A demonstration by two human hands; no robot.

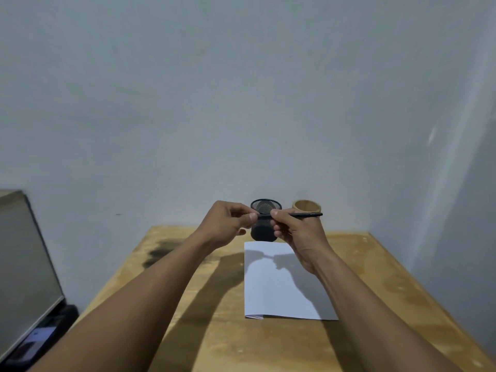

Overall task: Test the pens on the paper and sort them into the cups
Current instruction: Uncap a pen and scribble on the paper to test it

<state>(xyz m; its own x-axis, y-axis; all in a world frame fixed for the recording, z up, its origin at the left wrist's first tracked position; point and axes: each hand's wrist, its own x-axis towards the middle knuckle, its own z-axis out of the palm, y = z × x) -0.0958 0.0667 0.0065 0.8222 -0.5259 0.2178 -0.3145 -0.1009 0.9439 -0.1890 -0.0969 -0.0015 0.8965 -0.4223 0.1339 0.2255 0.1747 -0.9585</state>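
Observation:
Both hands hold one black pen level in the air above the far end of the table. My right hand grips its barrel, and the pen's long end sticks out to the right. My left hand pinches the pen's left end between thumb and fingers. Behind the hands stands a black mesh cup, partly hidden by them. A tan wooden cup stands to its right by the wall. A white sheet of paper lies on the table under my right forearm, with no marks visible.
The wooden table has a dark stain at its far left. A grey wall rises right behind the cups and along the right side. A grey cabinet or screen stands left of the table.

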